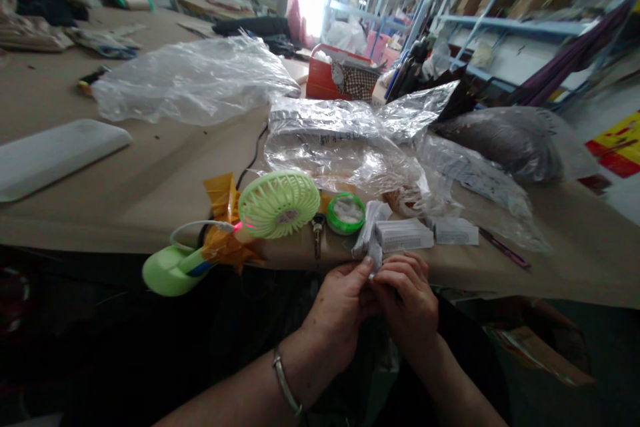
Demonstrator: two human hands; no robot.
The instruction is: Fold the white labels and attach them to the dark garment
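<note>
My left hand [341, 307] and my right hand [407, 297] meet just below the table's front edge, both pinched on a small bundle of white paper labels [371, 235] that sticks up between the fingertips. A metal bangle sits on my left wrist. A stack of white printed labels [404, 235] lies on the table just above my right hand, with another label [456, 232] beside it. A small green round tin [346, 212] stands left of the stack.
A light green fan [278, 203] taped with orange tape stands at the table edge. Crumpled clear plastic bags [350, 147] and a larger bag [193, 80] lie behind. A white flat pad [50, 153] is left, a red box [330, 77] further back, a cardboard box [540, 340] right.
</note>
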